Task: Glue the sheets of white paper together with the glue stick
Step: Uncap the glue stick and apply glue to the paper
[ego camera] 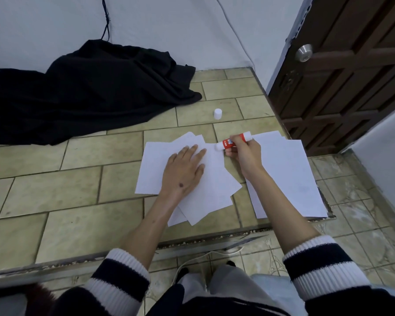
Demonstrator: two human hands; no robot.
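Glue stick (234, 140) lies nearly level, long axis left-right, tip left on the fanned sheets (211, 190), gripped in our right hand (244, 153). Our left hand (185, 169) presses flat, fingers straight. We judge loose sheets may shift or wrinkle if that pressure eases.

Matt paper on worn, glazed tile

White sheets (214, 179) matt, faintly textured; glue stick (234, 140) smooth plastic; black cloth (89, 92) soft, dull; door (351, 87) dark wood; its knob (303, 52) brushed metal.
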